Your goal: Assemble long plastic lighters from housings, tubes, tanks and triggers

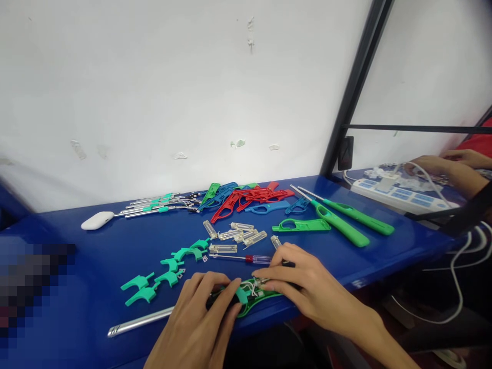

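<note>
A green half shell of a long-nosed lighter lies open at the table's front edge, with white wires showing inside. Its silver tube points left. My left hand is closed around the shell where the tube meets it, fingertips against a teal trigger. With thumb and forefinger, my right hand pinches a small clear part inside the shell; the fingers partly hide it. Behind my hands lies a screwdriver with a red and clear handle.
Several teal triggers lie left, clear gas tanks mid-table. Metal tubes with wires, red shells and a green shell lie behind. Two green lighters are at right. Beyond the frame, another person's hands are near a power strip.
</note>
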`<act>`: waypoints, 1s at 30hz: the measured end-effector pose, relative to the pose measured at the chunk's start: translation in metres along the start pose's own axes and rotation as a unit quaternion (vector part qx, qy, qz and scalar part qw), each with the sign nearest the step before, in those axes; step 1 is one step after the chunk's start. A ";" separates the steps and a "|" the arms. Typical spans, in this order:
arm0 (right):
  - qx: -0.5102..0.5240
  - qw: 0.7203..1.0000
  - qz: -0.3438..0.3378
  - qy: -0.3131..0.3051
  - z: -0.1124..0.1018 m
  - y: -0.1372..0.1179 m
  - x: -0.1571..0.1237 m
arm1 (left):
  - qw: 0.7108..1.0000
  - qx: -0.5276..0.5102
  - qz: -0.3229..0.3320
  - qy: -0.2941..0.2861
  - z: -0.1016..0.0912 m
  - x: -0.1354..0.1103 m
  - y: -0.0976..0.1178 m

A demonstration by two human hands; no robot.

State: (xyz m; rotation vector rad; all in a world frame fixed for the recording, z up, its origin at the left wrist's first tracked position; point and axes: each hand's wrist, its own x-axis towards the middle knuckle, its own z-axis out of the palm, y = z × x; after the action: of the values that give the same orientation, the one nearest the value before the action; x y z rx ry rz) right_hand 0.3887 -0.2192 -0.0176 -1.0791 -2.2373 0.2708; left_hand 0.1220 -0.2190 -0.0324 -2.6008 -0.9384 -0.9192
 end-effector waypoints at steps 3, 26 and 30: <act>0.018 1.000 -0.001 -0.004 0.002 0.002 -0.001 | 1.000 -0.018 -0.018 -0.016 0.001 -0.001 -0.001; 0.041 0.999 -0.034 0.007 0.002 0.006 -0.001 | 0.997 0.018 0.029 -0.063 -0.010 0.005 0.003; 0.035 0.998 -0.042 0.010 0.002 0.005 -0.001 | 0.994 0.020 0.015 -0.108 -0.010 0.007 0.002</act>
State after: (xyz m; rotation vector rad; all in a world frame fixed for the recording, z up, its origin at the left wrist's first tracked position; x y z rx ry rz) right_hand 0.3916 -0.2166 -0.0216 -0.9454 -2.2317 0.2994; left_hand 0.1231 -0.2214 -0.0201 -2.7119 -0.9562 -0.6126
